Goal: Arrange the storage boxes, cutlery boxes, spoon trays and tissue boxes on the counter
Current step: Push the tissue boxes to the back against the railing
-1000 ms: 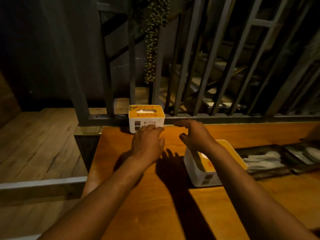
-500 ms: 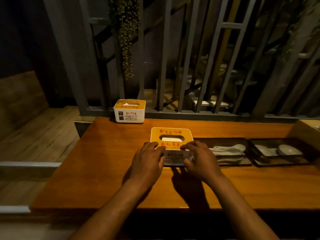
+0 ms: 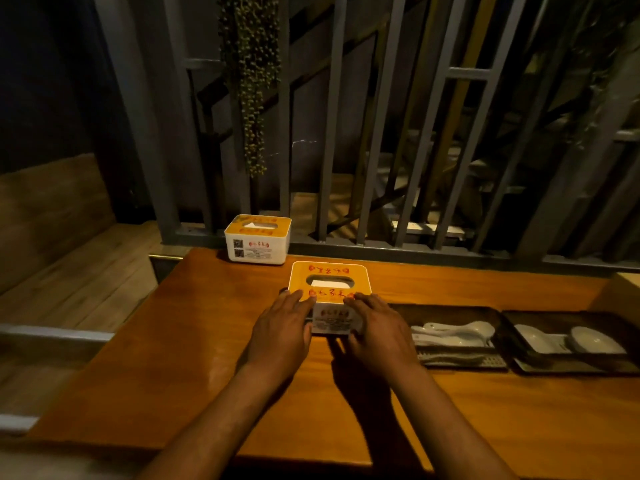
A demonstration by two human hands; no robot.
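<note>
Left hand (image 3: 282, 336): fingers spread and pressed to the left side of the near tissue box (image 3: 329, 289), clasping it.
Right hand (image 3: 375, 332): likewise spread on the box's right side; together the hands hold the box between them.
Near tissue box: sits on the tabletop (image 3: 194, 358), just left of the spoon trays.
Far tissue box (image 3: 258, 239): at the back left corner against the railing (image 3: 346, 133), apparently placed.
Spoon trays: left tray (image 3: 453, 336) and right tray (image 3: 568, 341) side by side, holding white spoons.
Left to do: likely squaring the near box; no storage or cutlery boxes in view.
</note>
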